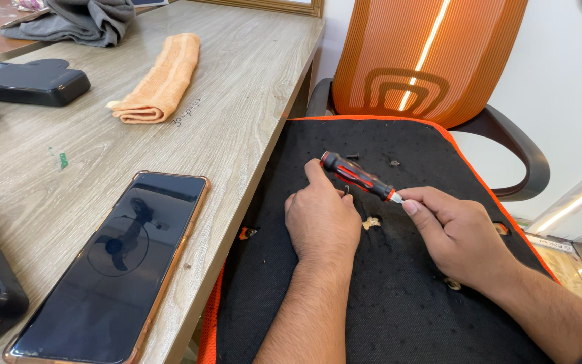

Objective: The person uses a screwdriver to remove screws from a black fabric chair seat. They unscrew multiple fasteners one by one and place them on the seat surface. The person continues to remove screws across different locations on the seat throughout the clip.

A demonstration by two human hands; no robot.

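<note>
Screwdriver (358, 177) diagonal, tip lower right

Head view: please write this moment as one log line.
left hand: holds screwdriver handle | right hand: pinches its tip | under: black seat | screw beside | desk: phone, towel

A pale wood-grain desk (237, 101) carries a dark phone in a copper-edged case (112, 266), a folded orange towel (159, 81), a black box (28, 82) and crumpled grey cloth (79, 21) (far corner). Beside it, the black seat pad (385, 310) of an orange chair bears two small dark screws (352, 156) and pale crumbs (371, 222)
</note>
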